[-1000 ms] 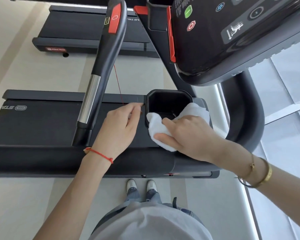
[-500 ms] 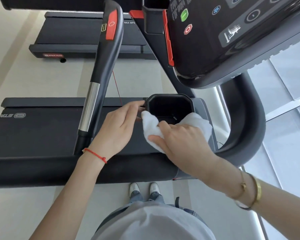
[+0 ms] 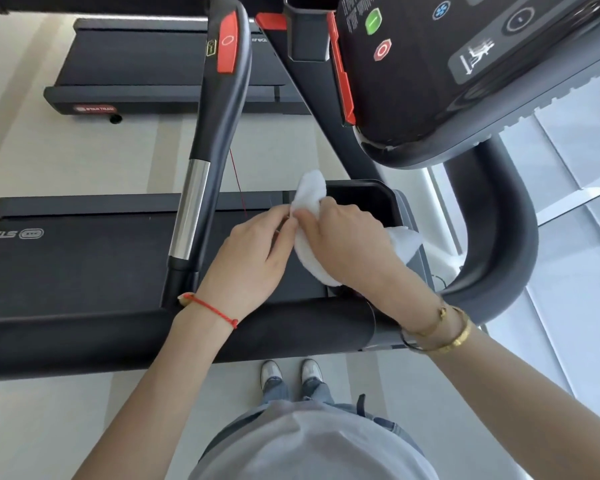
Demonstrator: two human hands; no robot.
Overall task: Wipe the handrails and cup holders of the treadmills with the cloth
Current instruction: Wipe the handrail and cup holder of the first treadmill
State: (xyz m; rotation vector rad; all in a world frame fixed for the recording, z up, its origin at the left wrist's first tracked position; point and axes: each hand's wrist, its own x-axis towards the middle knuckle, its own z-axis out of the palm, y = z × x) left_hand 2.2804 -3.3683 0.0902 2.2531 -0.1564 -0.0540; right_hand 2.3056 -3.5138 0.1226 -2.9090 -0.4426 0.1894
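Observation:
A black cup holder [image 3: 378, 199] sits below the treadmill console. My right hand [image 3: 347, 244] grips a white cloth [image 3: 309, 195] and presses it on the holder's left rim; another end of the cloth shows to the right of my wrist. My left hand [image 3: 253, 258] lies beside it, its fingertips touching the cloth's left edge; whether they pinch it I cannot tell. A dark handrail [image 3: 219, 133] with a chrome section rises to the left of my hands. A second curved handrail [image 3: 499, 237] bends round on the right.
The console [image 3: 465, 64] with green and red buttons hangs over the holder. A thin red cord [image 3: 238, 181] dangles by the left handrail. The treadmill belt [image 3: 84, 265] lies below, a second treadmill [image 3: 136, 64] farther off. My shoes [image 3: 291, 372] stand on pale floor.
My right hand has carried the cloth from the holder's front edge leftward and up onto its left rim. My left hand now meets the cloth. The view has shifted slightly.

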